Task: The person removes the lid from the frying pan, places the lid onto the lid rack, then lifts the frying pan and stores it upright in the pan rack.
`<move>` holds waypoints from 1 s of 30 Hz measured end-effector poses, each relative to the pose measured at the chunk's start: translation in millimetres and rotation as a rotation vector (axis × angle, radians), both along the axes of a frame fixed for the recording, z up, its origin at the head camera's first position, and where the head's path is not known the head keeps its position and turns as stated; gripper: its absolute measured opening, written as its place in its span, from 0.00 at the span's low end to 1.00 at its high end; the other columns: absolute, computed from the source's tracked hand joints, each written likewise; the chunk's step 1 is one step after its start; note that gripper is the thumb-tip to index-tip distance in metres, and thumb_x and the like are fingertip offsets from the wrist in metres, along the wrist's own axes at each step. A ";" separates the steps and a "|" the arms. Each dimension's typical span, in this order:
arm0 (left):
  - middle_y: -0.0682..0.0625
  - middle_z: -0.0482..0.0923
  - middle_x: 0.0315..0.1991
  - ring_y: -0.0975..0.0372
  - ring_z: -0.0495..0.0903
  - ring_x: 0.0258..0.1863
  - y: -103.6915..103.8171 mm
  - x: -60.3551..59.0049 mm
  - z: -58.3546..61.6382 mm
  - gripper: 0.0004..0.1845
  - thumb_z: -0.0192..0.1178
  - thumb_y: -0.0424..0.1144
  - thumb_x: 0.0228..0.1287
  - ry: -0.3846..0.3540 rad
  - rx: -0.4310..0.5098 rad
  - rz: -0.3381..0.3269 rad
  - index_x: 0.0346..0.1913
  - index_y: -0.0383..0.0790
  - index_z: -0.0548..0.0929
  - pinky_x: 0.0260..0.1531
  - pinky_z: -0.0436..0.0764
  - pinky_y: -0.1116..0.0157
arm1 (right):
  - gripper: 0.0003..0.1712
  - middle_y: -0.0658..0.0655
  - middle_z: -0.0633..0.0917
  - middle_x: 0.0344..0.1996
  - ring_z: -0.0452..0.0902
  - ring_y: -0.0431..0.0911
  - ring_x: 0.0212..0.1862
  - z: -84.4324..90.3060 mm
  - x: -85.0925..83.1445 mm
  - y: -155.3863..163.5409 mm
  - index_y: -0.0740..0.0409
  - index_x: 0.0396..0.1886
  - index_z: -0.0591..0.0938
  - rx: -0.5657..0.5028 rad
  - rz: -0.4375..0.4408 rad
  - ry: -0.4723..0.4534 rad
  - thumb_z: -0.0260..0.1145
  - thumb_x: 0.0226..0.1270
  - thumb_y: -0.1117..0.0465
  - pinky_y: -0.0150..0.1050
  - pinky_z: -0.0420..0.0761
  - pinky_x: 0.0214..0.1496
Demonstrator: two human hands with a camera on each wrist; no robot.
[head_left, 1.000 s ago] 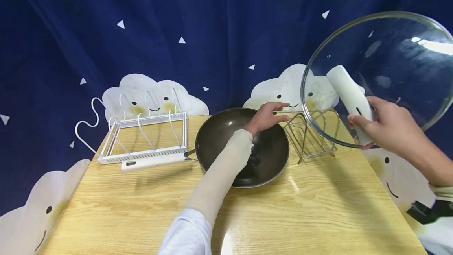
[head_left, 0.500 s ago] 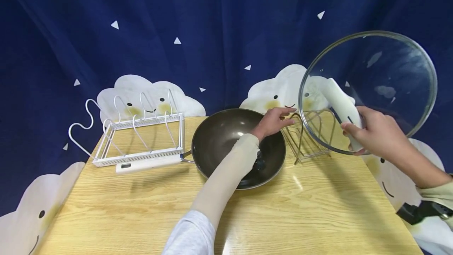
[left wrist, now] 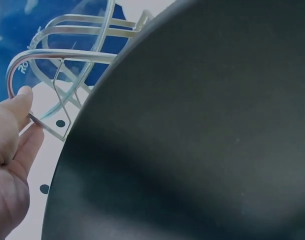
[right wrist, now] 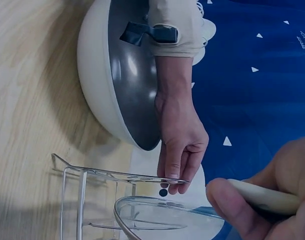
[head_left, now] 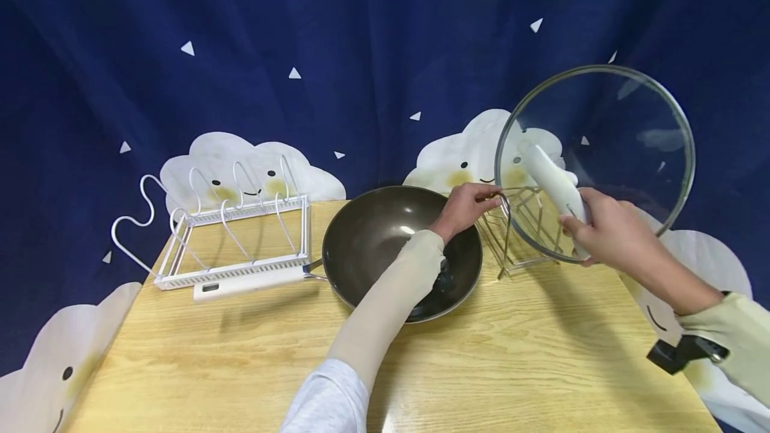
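Observation:
My left hand (head_left: 466,208) reaches over the pan and pinches the top of a wire loop on the metal lid rack (head_left: 504,246). In the left wrist view the thumb and fingers (left wrist: 26,145) close on that bent metal loop (left wrist: 62,54). With my right hand (head_left: 613,229) I grip the white handle (head_left: 556,179) of a large glass lid (head_left: 631,125), tilted up on edge. The lid's lower left rim overlaps the rack in the head view; the right wrist view has the rim (right wrist: 123,215) in among the wires. Whether it touches them I cannot tell.
A dark wok (head_left: 373,246) with a white handle (head_left: 249,282) stands mid-table, its far right side beside the rack. A white wire rack (head_left: 234,262) sits left of it. Behind the wooden table (head_left: 240,373) hangs a blue curtain (head_left: 271,32).
My right hand has carried the glass lid left and toward the rack. My left hand has moved slightly right and its fingers have closed on the rack's wire loop.

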State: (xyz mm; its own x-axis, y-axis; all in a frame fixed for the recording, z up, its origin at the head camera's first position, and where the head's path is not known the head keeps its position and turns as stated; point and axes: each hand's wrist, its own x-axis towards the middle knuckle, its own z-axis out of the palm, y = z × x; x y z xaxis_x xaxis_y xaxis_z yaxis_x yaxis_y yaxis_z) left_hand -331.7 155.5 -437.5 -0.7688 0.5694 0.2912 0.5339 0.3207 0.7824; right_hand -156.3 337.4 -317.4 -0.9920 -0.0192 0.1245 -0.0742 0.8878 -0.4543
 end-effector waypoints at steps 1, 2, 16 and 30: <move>0.50 0.86 0.56 0.64 0.86 0.52 0.9 0.1 -0.3 0.17 0.64 0.40 0.72 0.004 0.000 0.015 0.61 0.43 0.85 0.44 0.77 0.80 | 0.21 0.71 0.85 0.35 0.84 0.51 0.24 -1.1 -0.8 -0.2 0.72 0.56 0.72 0.004 0.003 0.002 0.63 0.74 0.60 0.38 0.81 0.17; 0.51 0.86 0.55 0.65 0.86 0.51 1.6 0.4 -0.5 0.16 0.64 0.41 0.72 0.004 0.001 0.031 0.60 0.44 0.86 0.43 0.77 0.80 | 0.21 0.72 0.84 0.35 0.84 0.51 0.23 -2.2 -1.6 -0.7 0.72 0.56 0.72 0.008 0.003 0.006 0.63 0.74 0.61 0.39 0.81 0.16; 0.55 0.89 0.48 0.67 0.87 0.48 8.2 0.3 -3.7 0.13 0.66 0.43 0.68 0.079 0.018 0.125 0.52 0.47 0.91 0.45 0.77 0.80 | 0.23 0.74 0.82 0.32 0.82 0.49 0.19 -14.7 -6.0 -1.7 0.75 0.57 0.72 0.053 0.005 0.063 0.64 0.72 0.62 0.38 0.78 0.14; 0.55 0.89 0.48 0.66 0.87 0.48 9.8 -1.2 -6.3 0.14 0.67 0.45 0.67 0.079 0.025 0.154 0.52 0.45 0.91 0.43 0.77 0.79 | 0.23 0.68 0.82 0.28 0.79 0.44 0.17 -20.9 -9.5 -4.4 0.75 0.57 0.72 0.103 0.032 0.081 0.64 0.72 0.61 0.40 0.77 0.16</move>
State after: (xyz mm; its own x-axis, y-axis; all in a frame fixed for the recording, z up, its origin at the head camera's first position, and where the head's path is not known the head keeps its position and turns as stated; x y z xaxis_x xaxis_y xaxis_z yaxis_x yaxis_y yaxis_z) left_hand -332.9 165.3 -443.8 -0.8203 0.4385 0.3672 0.5404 0.3840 0.7486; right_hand -165.8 333.0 -338.4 -0.9776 -0.0678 0.1995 -0.1361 0.9259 -0.3524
